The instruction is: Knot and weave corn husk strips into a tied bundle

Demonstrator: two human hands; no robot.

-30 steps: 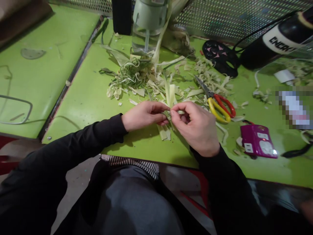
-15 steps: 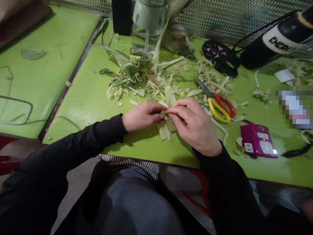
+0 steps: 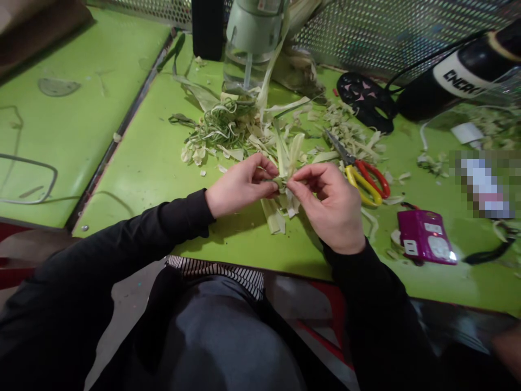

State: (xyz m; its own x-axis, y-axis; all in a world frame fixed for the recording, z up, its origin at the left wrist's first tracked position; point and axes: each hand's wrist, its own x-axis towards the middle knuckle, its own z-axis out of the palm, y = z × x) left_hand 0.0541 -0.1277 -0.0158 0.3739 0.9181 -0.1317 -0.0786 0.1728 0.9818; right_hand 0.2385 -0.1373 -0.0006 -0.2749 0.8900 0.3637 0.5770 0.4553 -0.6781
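My left hand (image 3: 243,185) pinches the left side of a small bundle of pale green strips that look like corn husk (image 3: 291,157). On its right side, my right hand (image 3: 332,205) grips it between thumb and forefinger. Ends of the strips fan out above and below my fingertips; the middle is partly hidden by them. A flat husk strip (image 3: 273,218) sticks out beneath the bundle. Just right of my right hand lie scissors (image 3: 366,179) with one red and one yellow handle, blades pointing up and left.
Behind my hands is a pile of husk scraps and green shreds (image 3: 228,122). At the back stand a water bottle (image 3: 254,35) and a black upright object (image 3: 207,30). To the right are a black controller-like object (image 3: 362,98), a dark bottle (image 3: 459,73) and a purple box (image 3: 425,236).
My fingertips have shifted slightly apart on the bundle. More husk ends now show fanned out above and below them. The scissors and the scraps have stayed in place.
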